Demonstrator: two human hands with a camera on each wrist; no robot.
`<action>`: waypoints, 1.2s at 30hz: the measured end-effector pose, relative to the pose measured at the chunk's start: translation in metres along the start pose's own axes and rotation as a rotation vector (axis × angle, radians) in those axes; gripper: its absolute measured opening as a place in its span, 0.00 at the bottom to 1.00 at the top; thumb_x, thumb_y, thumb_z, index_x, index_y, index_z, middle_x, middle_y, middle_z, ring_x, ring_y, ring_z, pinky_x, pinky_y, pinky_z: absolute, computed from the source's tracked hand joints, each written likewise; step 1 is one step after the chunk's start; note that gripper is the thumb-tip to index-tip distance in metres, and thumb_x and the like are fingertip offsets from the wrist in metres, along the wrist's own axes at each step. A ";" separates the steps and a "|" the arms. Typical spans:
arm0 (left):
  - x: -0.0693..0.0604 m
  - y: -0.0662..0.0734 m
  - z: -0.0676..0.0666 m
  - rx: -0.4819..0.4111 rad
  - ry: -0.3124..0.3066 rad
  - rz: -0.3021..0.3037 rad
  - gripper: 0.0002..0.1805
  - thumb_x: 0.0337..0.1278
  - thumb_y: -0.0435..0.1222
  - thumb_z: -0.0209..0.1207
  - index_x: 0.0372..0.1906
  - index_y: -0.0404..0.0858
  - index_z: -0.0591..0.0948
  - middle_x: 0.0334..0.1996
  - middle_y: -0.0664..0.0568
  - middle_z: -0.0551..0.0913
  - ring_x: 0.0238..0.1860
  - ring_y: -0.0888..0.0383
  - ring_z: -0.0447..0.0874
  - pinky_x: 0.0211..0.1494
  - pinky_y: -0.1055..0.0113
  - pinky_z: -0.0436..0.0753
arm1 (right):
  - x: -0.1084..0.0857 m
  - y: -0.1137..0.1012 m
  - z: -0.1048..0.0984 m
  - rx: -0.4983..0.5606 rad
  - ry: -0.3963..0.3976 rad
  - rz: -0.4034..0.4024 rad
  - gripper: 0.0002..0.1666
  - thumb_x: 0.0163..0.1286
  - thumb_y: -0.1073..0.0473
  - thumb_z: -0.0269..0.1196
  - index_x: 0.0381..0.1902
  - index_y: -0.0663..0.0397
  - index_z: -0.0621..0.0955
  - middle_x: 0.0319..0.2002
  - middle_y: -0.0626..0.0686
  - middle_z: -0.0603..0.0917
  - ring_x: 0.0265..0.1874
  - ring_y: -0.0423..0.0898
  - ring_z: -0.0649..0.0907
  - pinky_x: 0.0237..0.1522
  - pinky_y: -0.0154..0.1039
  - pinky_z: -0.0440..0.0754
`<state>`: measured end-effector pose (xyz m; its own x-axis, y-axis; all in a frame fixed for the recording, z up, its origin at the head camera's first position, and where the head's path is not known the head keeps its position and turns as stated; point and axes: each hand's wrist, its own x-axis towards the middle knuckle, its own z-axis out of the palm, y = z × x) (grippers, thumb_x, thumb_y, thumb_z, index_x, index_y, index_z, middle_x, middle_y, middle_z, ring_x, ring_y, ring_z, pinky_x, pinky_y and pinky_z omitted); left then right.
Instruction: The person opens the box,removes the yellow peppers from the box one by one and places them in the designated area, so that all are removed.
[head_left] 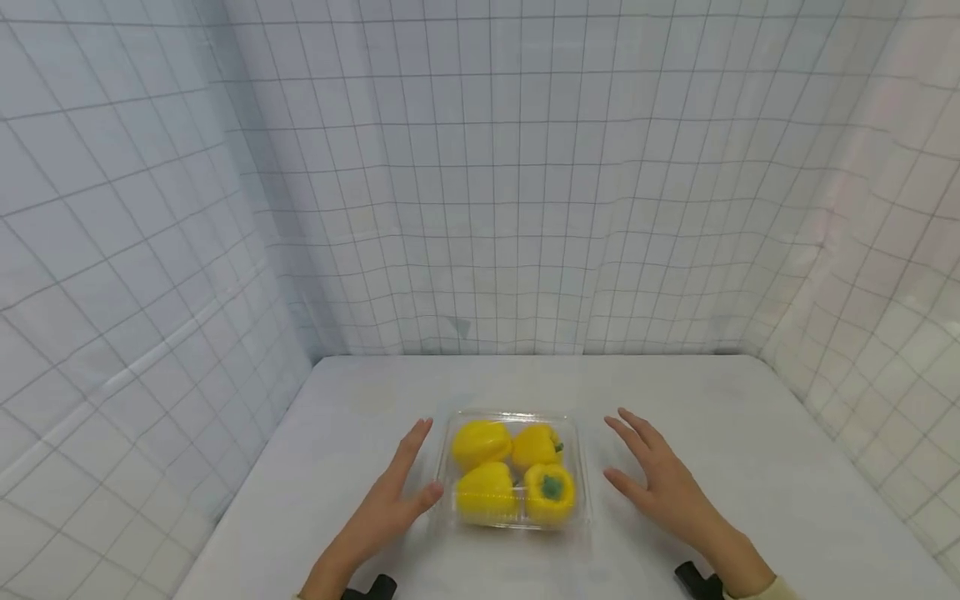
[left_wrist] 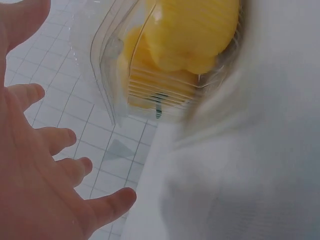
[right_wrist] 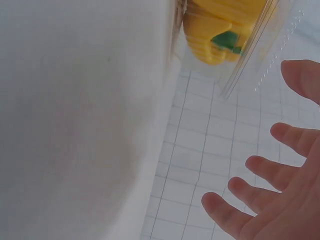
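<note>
A clear plastic container (head_left: 517, 525) sits on the white table, with several yellow bell peppers (head_left: 483, 493) inside it. Green stems show on two of the peppers in the head view. My left hand (head_left: 390, 500) is just left of the container, its fingers spread and fairly straight, holding nothing. To the right, a wider gap away, my right hand (head_left: 667, 483) hovers with spread fingers and nothing in it. In the left wrist view the container's ribbed side (left_wrist: 165, 90) and rim face the palm. The right wrist view shows a green stem (right_wrist: 227, 41) through the clear wall.
The white table (head_left: 360, 392) reaches back to a white curtain (head_left: 517, 208) with a dark grid, which also hangs along both sides. A black strap piece (head_left: 697, 579) is at the right wrist, and a similar one (head_left: 375, 587) at the left.
</note>
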<state>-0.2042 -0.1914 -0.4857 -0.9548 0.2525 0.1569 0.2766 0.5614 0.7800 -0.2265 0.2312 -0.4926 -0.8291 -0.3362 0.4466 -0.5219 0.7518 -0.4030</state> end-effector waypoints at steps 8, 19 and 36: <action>-0.002 0.000 0.015 -0.021 -0.135 -0.052 0.58 0.53 0.56 0.71 0.78 0.75 0.42 0.81 0.59 0.41 0.79 0.41 0.42 0.70 0.27 0.51 | -0.004 -0.030 0.009 0.122 -0.097 -0.119 0.44 0.69 0.45 0.67 0.78 0.33 0.61 0.79 0.45 0.55 0.73 0.53 0.64 0.60 0.65 0.75; -0.006 -0.001 0.022 -0.098 -0.193 -0.017 0.59 0.58 0.47 0.69 0.79 0.70 0.39 0.81 0.63 0.35 0.80 0.51 0.35 0.76 0.38 0.45 | -0.015 -0.049 0.022 0.255 -0.202 -0.150 0.49 0.64 0.40 0.71 0.78 0.38 0.63 0.81 0.47 0.47 0.74 0.59 0.61 0.56 0.68 0.76; -0.002 0.004 0.028 -0.345 -0.276 -0.006 0.53 0.67 0.26 0.52 0.81 0.60 0.33 0.79 0.68 0.30 0.78 0.62 0.24 0.77 0.42 0.40 | -0.015 -0.048 0.029 0.442 -0.358 0.037 0.48 0.71 0.44 0.63 0.81 0.28 0.51 0.81 0.53 0.31 0.76 0.66 0.48 0.59 0.79 0.62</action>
<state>-0.1982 -0.1676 -0.5001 -0.8784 0.4774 0.0209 0.1740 0.2788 0.9445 -0.1954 0.1840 -0.5029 -0.8246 -0.5432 0.1581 -0.4614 0.4840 -0.7436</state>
